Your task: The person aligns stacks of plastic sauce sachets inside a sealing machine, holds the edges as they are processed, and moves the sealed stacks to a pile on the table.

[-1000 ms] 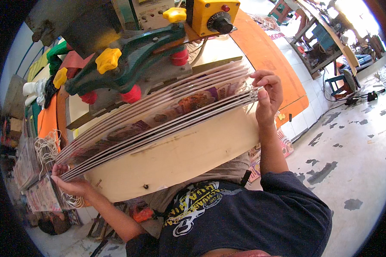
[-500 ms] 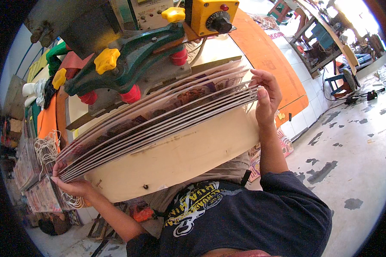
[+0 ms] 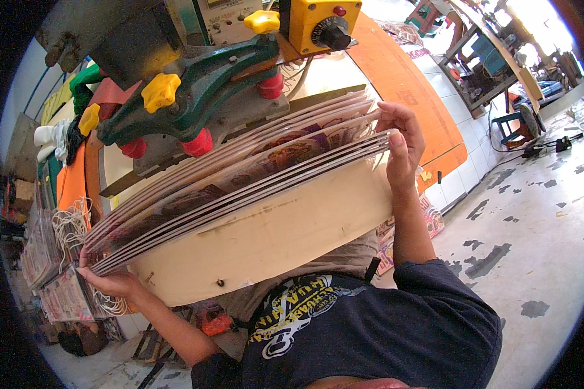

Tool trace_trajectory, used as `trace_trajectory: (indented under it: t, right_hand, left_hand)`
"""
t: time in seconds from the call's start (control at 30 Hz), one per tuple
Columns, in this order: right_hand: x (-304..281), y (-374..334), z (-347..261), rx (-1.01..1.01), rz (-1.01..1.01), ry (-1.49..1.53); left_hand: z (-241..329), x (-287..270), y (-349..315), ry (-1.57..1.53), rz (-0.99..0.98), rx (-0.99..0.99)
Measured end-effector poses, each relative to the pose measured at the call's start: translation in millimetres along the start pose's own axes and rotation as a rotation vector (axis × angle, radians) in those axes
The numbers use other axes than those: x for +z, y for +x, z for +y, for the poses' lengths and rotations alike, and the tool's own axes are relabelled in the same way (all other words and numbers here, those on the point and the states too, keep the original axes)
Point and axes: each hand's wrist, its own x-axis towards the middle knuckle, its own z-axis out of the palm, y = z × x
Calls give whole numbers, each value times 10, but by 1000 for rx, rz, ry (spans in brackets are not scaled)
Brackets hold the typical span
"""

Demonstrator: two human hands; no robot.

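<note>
**Sheet stack [image 3: 292, 153] held at both ends**

I see it fanned over a cream board [image 3: 259, 246]. Left hand [image 3: 110, 280] at its 8 o'clock, right hand [image 3: 403, 146] at 2, fingers of both holding it. Green-armed machine [image 3: 204, 83] at 11.

1. Strong white light enters from the upper right, washing out the far background to near-blank glare.
2. The floor [image 3: 519, 272] gleams pale on the right, while the left side sits in dimmer, greyer shade.
3. Thin highlights trace the edges of stacked plastic sheets [image 3: 292, 154]; dark shadow fills gaps between them, and their print looks soft.
4. Yellow knobs [image 3: 159, 93] appear crisp and vivid above the shaded green machine arm [image 3: 233, 71].
5. The dark shirt [image 3: 383, 324] shows few details in its folds.
6. Fisheye distortion bends the orange table [image 3: 409, 91]; grainy black corners surround blurred clutter at the left rim.
</note>
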Motion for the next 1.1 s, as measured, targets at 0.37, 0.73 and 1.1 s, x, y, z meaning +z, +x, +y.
trace_trajectory:
  t: [0.37, 0.73, 1.1]
  right_hand:
    - [-13, 20, 51, -30, -74, 18]
    - [83, 22, 35, 101, -122, -66]
    - [101, 7, 56, 153, -51, -223]
  left_hand:
    - [-41, -29, 22, 107, 12, 80]
    - [17, 31, -9, 90, 21, 11]
    - [53, 130, -65, 103, -4, -32]
